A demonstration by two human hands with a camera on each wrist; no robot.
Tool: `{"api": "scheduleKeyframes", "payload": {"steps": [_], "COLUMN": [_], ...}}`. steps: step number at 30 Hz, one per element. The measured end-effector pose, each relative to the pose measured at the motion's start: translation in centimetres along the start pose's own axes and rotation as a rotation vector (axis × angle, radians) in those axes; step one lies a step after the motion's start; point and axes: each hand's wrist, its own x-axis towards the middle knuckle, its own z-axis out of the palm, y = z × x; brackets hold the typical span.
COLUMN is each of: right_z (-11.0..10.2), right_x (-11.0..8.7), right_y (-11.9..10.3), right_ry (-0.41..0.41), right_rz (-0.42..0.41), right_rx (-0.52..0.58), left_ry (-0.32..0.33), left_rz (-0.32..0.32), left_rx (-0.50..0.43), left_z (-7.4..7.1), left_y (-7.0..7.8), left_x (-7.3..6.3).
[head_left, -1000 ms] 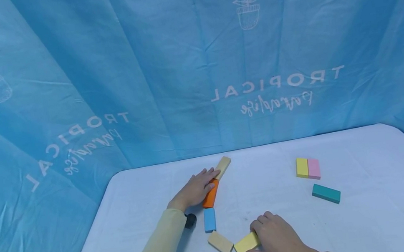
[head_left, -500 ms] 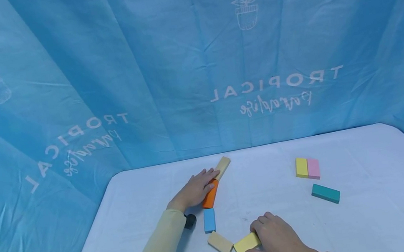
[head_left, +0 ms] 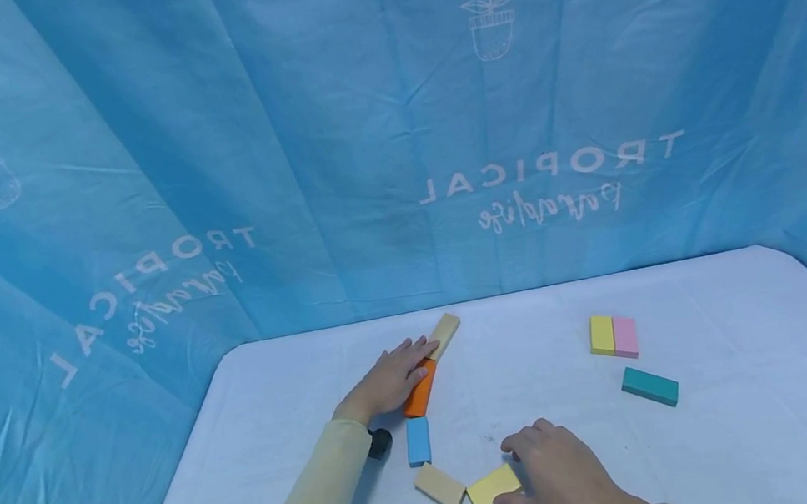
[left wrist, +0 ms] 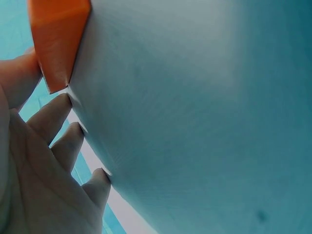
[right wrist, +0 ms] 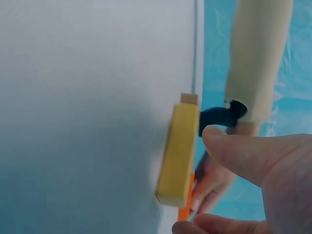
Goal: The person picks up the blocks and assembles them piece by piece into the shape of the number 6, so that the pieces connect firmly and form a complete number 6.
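My left hand (head_left: 389, 378) lies with extended fingers over the orange block (head_left: 422, 393) and the near end of a plain wooden block (head_left: 447, 333). In the left wrist view its thumb touches the orange block (left wrist: 59, 44), and the other fingertips reach the white surface. My right hand (head_left: 561, 476) is around the right end of a yellow block (head_left: 491, 489), thumb and fingers spread. The right wrist view shows a gap between those fingers and the yellow block (right wrist: 178, 156). A blue block (head_left: 418, 441) and another plain wooden block (head_left: 440, 487) continue the curved row between both hands.
To the right on the white table (head_left: 758, 427), a second yellow block (head_left: 601, 335) and a pink block (head_left: 626, 337) lie side by side. Nearer me is a green block (head_left: 650, 386). A blue printed curtain (head_left: 333, 168) hangs behind the table.
My right hand has let go of the yellow block, its fingers lifting off and moving slightly right. The left hand and the row of blocks stay in place.
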Motion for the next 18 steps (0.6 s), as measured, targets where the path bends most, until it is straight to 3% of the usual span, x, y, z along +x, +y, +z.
{"api": "scheduleKeyframes", "payload": {"steps": [18], "right_z": [-3.3], "right_x": [-1.4], "right_y": [3.7], "right_ry": [0.222], "right_rz": [0.145], "right_rx": [0.162], "left_ry": [0.000], "left_rz": [0.008], "left_rx": [-0.005], "left_z": [0.1], "left_y": [-0.2], "left_x": [0.0]}}
